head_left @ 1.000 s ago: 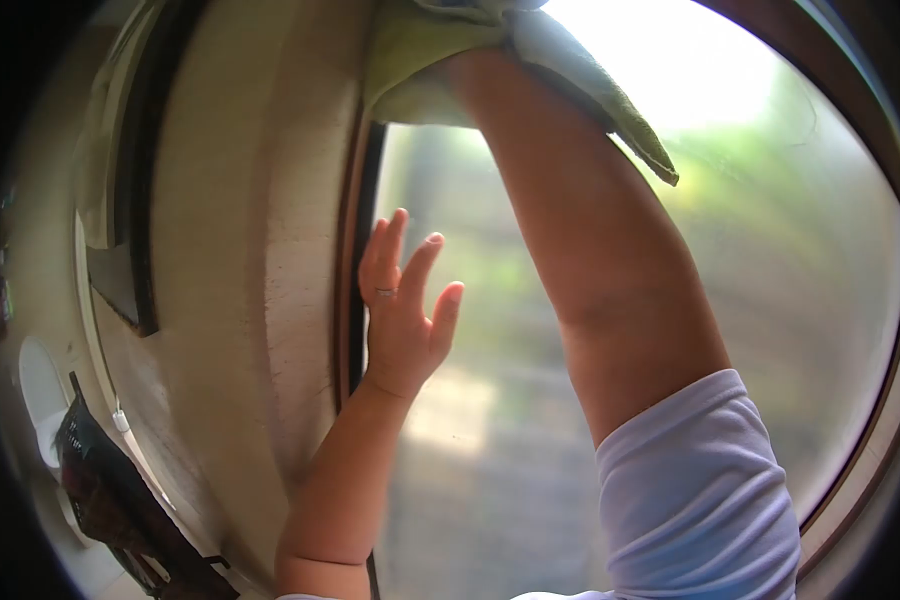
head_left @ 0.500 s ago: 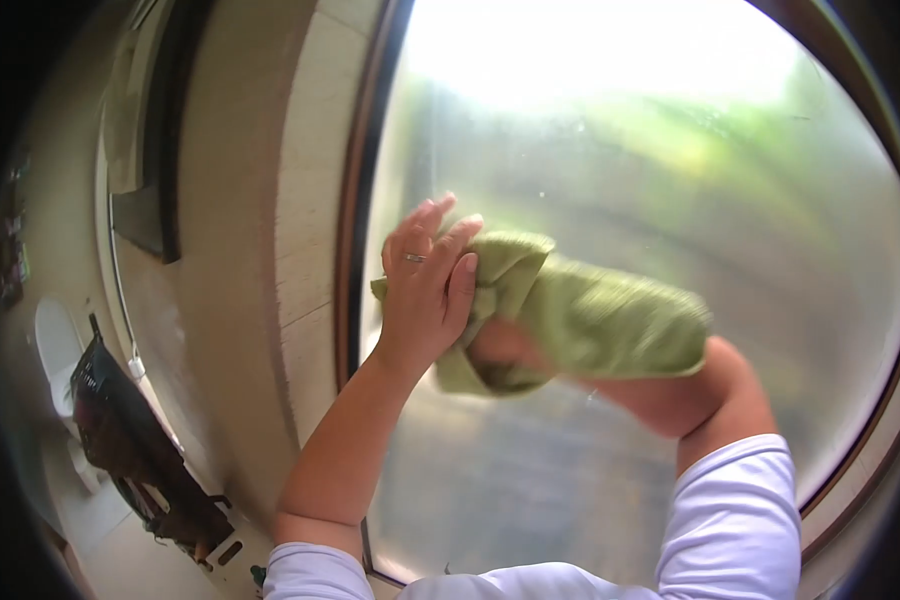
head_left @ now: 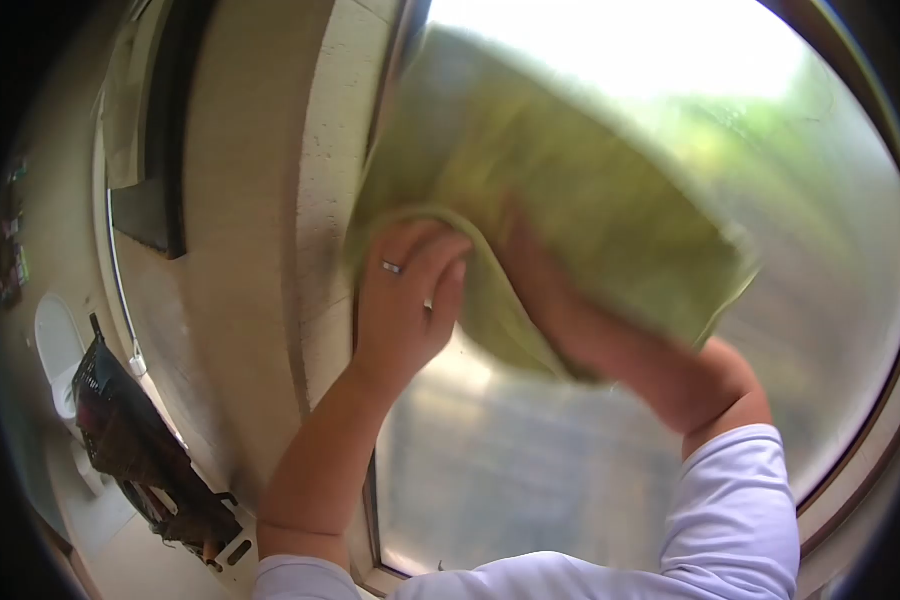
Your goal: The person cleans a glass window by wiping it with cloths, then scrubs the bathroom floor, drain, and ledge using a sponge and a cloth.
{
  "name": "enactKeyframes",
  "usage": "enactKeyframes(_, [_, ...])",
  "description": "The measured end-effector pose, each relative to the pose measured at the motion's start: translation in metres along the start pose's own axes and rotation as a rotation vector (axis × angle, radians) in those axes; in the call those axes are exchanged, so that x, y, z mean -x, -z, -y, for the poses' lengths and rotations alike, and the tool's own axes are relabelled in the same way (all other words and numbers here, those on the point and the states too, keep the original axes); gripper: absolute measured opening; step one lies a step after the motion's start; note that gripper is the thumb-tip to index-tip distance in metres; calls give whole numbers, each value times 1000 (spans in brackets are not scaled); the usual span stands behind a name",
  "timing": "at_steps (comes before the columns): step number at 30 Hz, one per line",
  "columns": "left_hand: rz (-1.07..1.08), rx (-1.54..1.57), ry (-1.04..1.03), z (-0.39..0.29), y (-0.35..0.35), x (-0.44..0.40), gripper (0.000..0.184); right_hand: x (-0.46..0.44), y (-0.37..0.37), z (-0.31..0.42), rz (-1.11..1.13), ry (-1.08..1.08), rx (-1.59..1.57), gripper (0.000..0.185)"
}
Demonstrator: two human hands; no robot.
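Far left, a bunch of small colourful items (head_left: 12, 240), way too tiny to read. Next, a white oval-topped fixture (head_left: 58, 345) beside a dark bag-like bundle (head_left: 130, 420), hard to pin down. Then a beige wall (head_left: 245, 250) and the person's left hand (head_left: 400, 305) with a silver ring (head_left: 391, 267), fingers curled at a motion-blurred olive-green cloth (head_left: 580, 180); can't tell if they're pinching. The cloth's up against the view of a framed glass pane (head_left: 530, 460), blocking plenty. The right hand (head_left: 525, 260) blurs into it, grip unclear.
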State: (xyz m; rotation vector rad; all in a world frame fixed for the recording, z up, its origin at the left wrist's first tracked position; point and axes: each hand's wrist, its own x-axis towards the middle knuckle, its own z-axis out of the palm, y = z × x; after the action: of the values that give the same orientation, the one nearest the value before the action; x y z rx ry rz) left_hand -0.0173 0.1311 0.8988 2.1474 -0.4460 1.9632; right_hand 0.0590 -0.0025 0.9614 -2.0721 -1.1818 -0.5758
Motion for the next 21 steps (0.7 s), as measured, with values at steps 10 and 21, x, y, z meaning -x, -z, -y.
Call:
enactKeyframes(10, [-9,23,-71,-12,-20,6,38,-47,191,54,-238,178,822,48])
enactKeyframes(21, [-72,110,-131,-32,-37,-5,31,-7,71,-32,-254,763,1073,43])
